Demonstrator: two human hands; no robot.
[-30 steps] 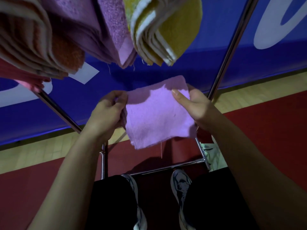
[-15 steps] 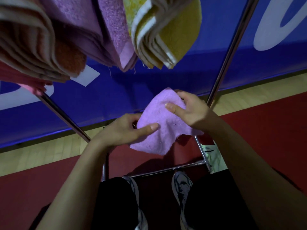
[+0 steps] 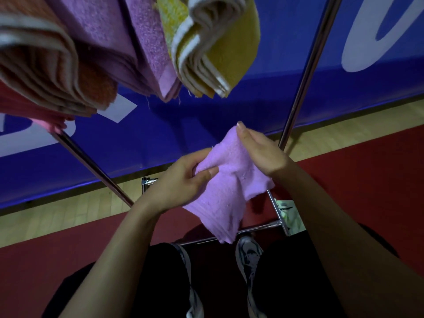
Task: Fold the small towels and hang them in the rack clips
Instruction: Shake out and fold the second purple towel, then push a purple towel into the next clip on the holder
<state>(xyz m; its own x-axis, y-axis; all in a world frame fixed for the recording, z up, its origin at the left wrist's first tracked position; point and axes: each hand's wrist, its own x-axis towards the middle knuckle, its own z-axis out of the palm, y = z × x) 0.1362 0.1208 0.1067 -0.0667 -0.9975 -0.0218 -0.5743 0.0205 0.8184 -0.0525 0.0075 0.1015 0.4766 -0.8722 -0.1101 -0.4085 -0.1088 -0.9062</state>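
A small purple towel [image 3: 229,191] hangs folded between both hands at the centre of the view, its free end dangling down toward my shoes. My left hand [image 3: 181,180] pinches the towel's left fold between thumb and fingers. My right hand [image 3: 261,152] grips its upper right edge, thumb on top. Above, folded towels hang from the rack: an orange one [image 3: 52,72], a purple one [image 3: 128,47] and a yellow one [image 3: 218,49]. The clips holding them are out of view.
The rack's metal poles slant down at the left [image 3: 91,166] and the right [image 3: 305,72], joined by a low crossbar [image 3: 257,229] by my feet. A blue banner [image 3: 206,115] stands behind. The floor is red mat with a wooden strip.
The towel was held flat and open by both hands, then my hands came together and folded it. Now it is a narrower bundle, hanging lower.
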